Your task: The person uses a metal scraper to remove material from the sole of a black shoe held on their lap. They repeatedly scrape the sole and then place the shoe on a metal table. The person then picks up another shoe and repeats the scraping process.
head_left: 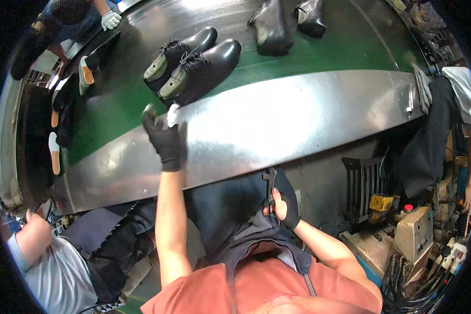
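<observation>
Head view: left hand (165, 140), black-gloved, fingers spread open, reaching over the steel rail (298, 112) toward the near black lace-up shoe (201, 73) on the green belt (120, 99). Right hand (283, 201) clenched on dark pliers (271, 183) at the lap. Likely pickup step; grabbing needs more reach.

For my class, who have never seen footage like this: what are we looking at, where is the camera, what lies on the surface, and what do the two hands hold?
This is one picture from a wide fisheye camera worn on a person's head, looking down, so straight edges bend. The person's own arms enter from below. The left hand in a black glove reaches onto a curved shiny metal ledge, towards a pair of black laced leather shoes on a green conveyor belt; something small and white sits at its fingertips, unclear what. The right hand in a black fingerless glove grips dark metal pliers near the lap. More shoes lie further along. Other people work at the left.
</observation>
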The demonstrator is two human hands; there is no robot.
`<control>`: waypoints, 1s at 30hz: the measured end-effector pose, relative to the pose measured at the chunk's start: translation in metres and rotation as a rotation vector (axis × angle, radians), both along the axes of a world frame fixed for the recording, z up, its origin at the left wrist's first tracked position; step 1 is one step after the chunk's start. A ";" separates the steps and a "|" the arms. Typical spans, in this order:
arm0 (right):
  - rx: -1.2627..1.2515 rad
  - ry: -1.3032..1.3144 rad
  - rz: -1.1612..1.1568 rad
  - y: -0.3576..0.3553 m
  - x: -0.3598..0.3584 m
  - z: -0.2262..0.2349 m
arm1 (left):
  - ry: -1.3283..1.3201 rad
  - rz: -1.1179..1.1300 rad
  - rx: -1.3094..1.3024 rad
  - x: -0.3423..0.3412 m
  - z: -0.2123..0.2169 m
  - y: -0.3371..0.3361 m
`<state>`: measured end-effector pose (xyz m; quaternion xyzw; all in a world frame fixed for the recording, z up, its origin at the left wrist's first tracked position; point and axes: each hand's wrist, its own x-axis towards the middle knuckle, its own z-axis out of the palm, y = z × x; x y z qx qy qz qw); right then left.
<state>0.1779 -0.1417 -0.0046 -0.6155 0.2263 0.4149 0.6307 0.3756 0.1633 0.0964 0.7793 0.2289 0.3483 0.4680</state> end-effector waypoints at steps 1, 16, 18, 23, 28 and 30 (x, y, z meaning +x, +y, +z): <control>-0.003 0.007 0.002 0.002 0.006 0.001 | 0.188 -0.014 -0.033 0.007 -0.002 0.016; -0.059 -0.011 0.075 0.004 -0.002 0.013 | 0.144 -0.465 0.798 0.076 -0.021 0.016; -0.032 -0.007 0.048 0.000 -0.013 0.005 | 0.180 -0.548 0.860 0.084 -0.015 0.029; -0.007 -0.097 0.092 0.003 -0.021 0.017 | 0.291 -0.746 -0.046 0.075 0.004 0.059; 0.137 -0.137 -0.125 -0.006 -0.040 0.005 | 0.147 -0.552 -0.535 -0.123 0.031 0.018; 0.082 -0.141 -0.121 -0.014 -0.054 0.008 | 0.134 -0.488 -0.484 -0.209 0.031 0.037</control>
